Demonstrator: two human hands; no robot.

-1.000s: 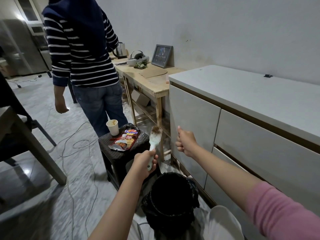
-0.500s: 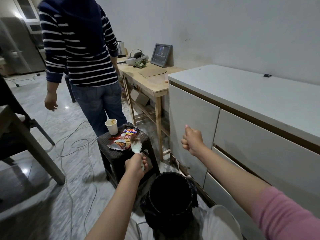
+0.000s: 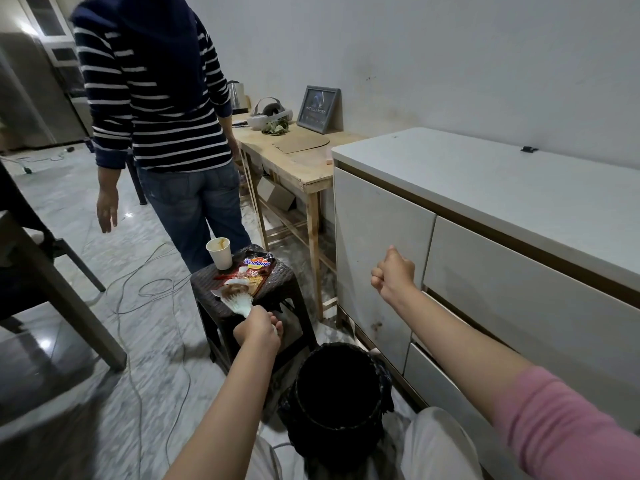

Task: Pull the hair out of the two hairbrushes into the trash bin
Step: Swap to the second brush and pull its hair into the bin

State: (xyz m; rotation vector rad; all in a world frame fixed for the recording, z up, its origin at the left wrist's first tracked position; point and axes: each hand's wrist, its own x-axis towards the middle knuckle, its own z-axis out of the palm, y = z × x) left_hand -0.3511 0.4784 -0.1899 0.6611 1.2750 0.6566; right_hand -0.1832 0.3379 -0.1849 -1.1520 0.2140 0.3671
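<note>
A white cabinet [image 3: 485,209] with flat drawer fronts fills the right side, standing against the pale wall. Next to it, farther back, a light wooden counter [image 3: 298,161] carries a framed picture [image 3: 320,109], a white headset [image 3: 270,114] and a kettle [image 3: 235,93]. A second person in a dark striped hoodie [image 3: 152,91] and jeans stands with their back turned, just behind a low dark stool [image 3: 277,289]. On the pale marble floor [image 3: 69,209], thin cables trail toward the stool.

Near the bottom, between the wearer's knees, sits the trash bin [image 3: 337,393], lined with a black bag, its mouth open and dark. The stool stands just beyond it, bearing a paper cup [image 3: 219,252] and a red snack packet [image 3: 254,273].

The left hand [image 3: 258,329] has its fingers clamped around the handle of a pale hairbrush [image 3: 239,301], whose head lies low at the near edge of the stool top, touching or just over the packet; brownish hair shows at the bristles. The right hand [image 3: 394,273] is raised in front of the cabinet, well apart from the brush, fingers curled together into a fist; whether any strands are pinched inside it I cannot tell.
</note>
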